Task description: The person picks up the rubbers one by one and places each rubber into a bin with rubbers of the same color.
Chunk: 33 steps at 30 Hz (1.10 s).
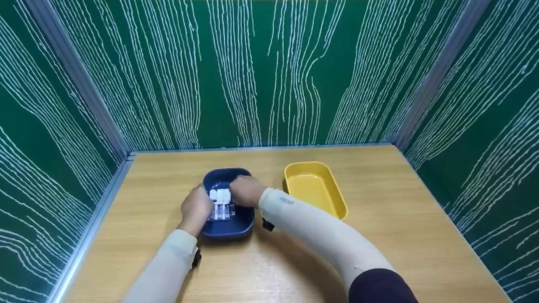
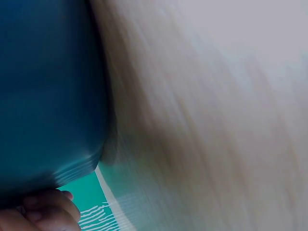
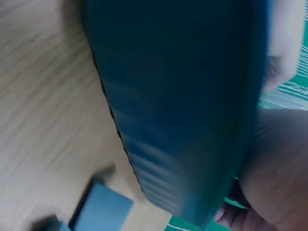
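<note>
A deep blue plastic tray [image 1: 227, 234] stands on the table left of centre. Inside it lie several small white pieces [image 1: 223, 196] beside clear ones with purplish markings [image 1: 220, 211]; their kind is too small to make out. My left hand [image 1: 197, 209] grips the tray's left rim, its curled fingers [image 2: 53, 207] showing in the left wrist view. On the opposite rim, towards the back, my right hand [image 1: 247, 191] holds on with bent fingers. Outer tray walls fill much of both wrist views.
To the right, a yellow tray [image 1: 309, 185] stands partly behind my right forearm. The right wrist view has a small blue block-like thing [image 3: 103, 207] on the wood. Green panels with white wavy lines [image 1: 269, 75] wall in the wooden table [image 1: 379, 202].
</note>
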### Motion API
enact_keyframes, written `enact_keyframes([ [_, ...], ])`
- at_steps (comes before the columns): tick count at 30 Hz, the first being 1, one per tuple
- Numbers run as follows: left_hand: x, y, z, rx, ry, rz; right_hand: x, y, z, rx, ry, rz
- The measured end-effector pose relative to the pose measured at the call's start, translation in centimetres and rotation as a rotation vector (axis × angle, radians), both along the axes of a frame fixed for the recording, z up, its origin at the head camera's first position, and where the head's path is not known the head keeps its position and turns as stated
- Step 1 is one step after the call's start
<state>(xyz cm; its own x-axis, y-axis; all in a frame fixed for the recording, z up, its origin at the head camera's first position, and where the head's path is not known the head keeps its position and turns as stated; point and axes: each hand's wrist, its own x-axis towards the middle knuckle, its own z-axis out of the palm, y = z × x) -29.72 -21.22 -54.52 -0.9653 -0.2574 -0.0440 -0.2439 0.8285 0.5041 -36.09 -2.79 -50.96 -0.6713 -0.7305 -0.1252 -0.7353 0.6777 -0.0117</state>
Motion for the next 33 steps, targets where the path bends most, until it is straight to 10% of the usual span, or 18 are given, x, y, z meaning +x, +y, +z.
enact_keyframes([
  [24, -0.1, -0.2, -0.2, -0.023, 0.010, -0.005, 0.6, -0.7, -0.5, -0.022, -0.126, -0.088],
  [33, -0.1, -0.6, 0.5, -0.026, -0.029, -0.009, 1.2, 2.2, 2.8, -0.166, -0.074, -0.019],
])
